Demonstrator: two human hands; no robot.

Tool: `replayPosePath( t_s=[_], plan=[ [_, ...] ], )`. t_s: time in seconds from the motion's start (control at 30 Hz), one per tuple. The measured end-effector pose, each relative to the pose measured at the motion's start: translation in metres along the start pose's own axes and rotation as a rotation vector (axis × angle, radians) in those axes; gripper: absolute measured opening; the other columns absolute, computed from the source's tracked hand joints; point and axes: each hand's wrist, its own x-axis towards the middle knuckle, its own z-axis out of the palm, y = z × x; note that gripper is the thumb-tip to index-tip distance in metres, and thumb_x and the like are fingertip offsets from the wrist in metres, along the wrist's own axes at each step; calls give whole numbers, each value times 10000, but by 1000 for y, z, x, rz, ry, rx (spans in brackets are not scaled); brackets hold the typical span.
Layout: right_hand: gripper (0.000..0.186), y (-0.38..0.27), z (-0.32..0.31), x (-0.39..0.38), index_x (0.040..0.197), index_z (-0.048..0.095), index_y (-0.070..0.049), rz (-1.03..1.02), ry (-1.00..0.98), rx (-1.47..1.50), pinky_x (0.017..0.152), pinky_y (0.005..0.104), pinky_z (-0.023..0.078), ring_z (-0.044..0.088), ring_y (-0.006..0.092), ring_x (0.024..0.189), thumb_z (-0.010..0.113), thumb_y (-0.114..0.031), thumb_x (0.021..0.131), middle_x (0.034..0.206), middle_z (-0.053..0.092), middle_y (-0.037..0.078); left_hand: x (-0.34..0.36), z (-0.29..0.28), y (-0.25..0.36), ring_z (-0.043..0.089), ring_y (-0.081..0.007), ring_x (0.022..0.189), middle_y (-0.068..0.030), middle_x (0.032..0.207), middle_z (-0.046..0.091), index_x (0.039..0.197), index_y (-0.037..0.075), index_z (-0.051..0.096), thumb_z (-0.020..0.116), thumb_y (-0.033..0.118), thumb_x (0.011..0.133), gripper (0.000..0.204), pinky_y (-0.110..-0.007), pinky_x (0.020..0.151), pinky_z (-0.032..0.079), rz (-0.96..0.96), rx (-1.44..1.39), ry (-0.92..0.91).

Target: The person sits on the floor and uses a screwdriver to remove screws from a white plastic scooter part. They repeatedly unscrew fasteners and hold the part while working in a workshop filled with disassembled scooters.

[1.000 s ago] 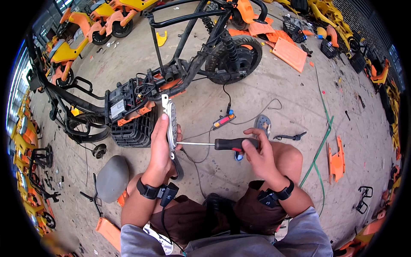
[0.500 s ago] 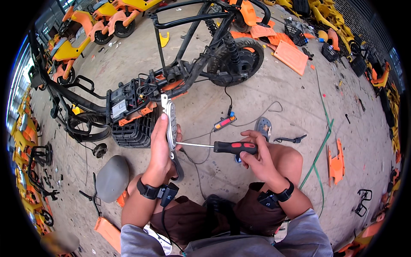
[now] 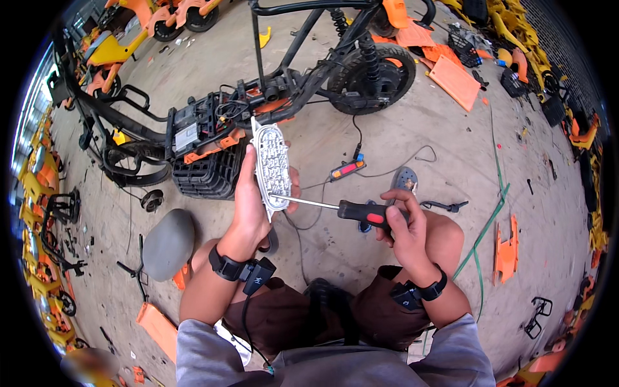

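My left hand (image 3: 245,205) grips a long oval silver metal part (image 3: 273,160) with mounting tabs at its ends. Its recessed, ribbed face is turned up toward me. Fingers wrap behind it and the thumb lies along its left edge. In my right hand (image 3: 409,233) is a screwdriver (image 3: 356,211) with a black and red handle, held level. The shaft points left, and its tip meets the lower end of the part's face. Whether a screw sits under the tip is too small to tell.
A stripped black scooter frame (image 3: 284,71) stands ahead, its rear wheel (image 3: 380,84) to the right. A cable with a red and yellow device (image 3: 347,169) lies on the floor. Left is a grey seat (image 3: 169,245); right are green strap (image 3: 491,226) and an orange panel (image 3: 507,250).
The silver part has turned from edge-on to show its ribbed face. The screwdriver tip has come onto that face, and the right hand has shifted slightly right. The view has shifted a little.
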Motion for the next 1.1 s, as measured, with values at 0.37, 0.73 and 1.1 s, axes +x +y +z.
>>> replayPosePath(
  t_s=[0.37, 0.73, 1.1],
  plan=[
    [346, 8, -6, -9, 1097, 547, -24, -242, 186, -4, 461, 174, 367, 553, 68, 581, 577, -348, 979, 944, 606, 90, 4, -6, 5, 529, -239, 514, -138, 780, 571, 1374, 73, 478, 247, 602, 1017, 679, -337, 415, 383, -34, -231, -147],
    [432, 11, -3, -11, 1080, 535, 8, -372, 76, -133, 510, 210, 404, 511, 87, 570, 620, -398, 957, 891, 569, 105, 6, -3, -1, 537, -189, 551, -90, 762, 575, 1330, 101, 501, 267, 632, 1011, 662, -298, 441, 383, -13, -73, -129],
    [412, 9, -4, -13, 1075, 551, 14, -297, 121, -129, 572, 220, 410, 523, 94, 621, 635, -370, 950, 876, 558, 86, 4, 1, -3, 546, -157, 563, -70, 757, 586, 1306, 110, 516, 300, 603, 1024, 608, -278, 430, 388, -3, -64, -133]
  ],
)
